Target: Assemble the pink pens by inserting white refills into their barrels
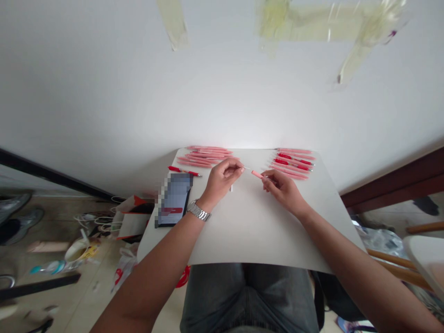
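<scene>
Between thumb and fingers, my left hand pinches a thin pale pen refill that points to the right. My right hand is closed around a pink pen barrel, its end facing the refill with a small gap between them. Part of the barrel is hidden by my fingers. Below my left hand, a small white piece lies on the white table. Behind that hand is a pile of pink pens. Beyond my right hand lies another group of pink and red pens.
A phone lies at the table's left side, below a single red pen. The table's back edge is against a white wall. On the floor to the left are a box, a plastic bottle and bags.
</scene>
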`<move>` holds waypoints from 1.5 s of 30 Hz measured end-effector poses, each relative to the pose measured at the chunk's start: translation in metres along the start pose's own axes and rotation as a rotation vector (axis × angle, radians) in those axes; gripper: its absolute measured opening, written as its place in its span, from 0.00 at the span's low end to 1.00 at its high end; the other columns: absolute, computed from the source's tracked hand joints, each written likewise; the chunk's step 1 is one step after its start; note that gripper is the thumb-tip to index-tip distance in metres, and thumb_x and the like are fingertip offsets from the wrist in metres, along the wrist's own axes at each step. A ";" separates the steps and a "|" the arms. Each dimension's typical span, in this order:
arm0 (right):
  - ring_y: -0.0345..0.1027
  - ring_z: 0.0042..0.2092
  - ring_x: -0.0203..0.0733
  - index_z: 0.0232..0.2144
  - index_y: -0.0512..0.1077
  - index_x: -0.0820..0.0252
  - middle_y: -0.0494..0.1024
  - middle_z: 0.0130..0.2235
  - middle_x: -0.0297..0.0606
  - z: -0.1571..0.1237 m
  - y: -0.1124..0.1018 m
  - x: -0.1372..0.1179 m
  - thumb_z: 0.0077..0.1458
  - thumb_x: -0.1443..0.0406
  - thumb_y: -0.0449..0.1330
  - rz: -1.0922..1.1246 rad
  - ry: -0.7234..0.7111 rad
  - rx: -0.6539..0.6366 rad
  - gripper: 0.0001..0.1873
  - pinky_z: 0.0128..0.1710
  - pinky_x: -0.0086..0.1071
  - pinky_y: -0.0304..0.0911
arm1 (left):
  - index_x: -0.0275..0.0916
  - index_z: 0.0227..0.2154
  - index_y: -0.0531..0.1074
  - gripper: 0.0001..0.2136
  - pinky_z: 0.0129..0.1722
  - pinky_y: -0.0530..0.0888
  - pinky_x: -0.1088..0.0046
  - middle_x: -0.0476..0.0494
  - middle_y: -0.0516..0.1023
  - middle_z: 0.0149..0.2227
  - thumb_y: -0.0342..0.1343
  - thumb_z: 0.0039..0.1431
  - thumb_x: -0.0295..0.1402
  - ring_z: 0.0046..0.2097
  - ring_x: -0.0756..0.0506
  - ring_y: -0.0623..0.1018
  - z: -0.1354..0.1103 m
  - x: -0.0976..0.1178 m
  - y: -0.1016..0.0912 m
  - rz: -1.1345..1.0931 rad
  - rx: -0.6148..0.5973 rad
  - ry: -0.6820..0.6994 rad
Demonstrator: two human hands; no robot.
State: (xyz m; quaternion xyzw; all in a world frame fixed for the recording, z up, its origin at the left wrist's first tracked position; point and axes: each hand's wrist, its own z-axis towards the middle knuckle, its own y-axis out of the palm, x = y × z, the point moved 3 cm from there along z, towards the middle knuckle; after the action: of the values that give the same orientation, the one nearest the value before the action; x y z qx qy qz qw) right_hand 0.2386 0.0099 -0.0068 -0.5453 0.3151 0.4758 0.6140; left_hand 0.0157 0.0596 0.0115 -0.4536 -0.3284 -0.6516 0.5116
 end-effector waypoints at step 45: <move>0.73 0.34 0.41 0.49 0.73 0.55 0.78 0.33 0.36 -0.003 0.003 -0.009 0.69 0.48 0.58 0.080 -0.029 -0.084 0.19 0.36 0.35 0.68 | 0.37 0.40 0.80 0.10 0.47 0.78 0.70 0.42 0.84 0.40 0.67 0.62 0.38 0.43 0.46 0.82 -0.007 0.016 0.012 0.029 -0.099 -0.070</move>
State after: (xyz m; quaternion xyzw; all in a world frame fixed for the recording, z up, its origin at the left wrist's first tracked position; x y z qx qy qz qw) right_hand 0.2327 0.0043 -0.0005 -0.5507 0.3070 0.5206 0.5756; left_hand 0.0241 0.0444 0.0235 -0.5057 -0.3066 -0.6434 0.4861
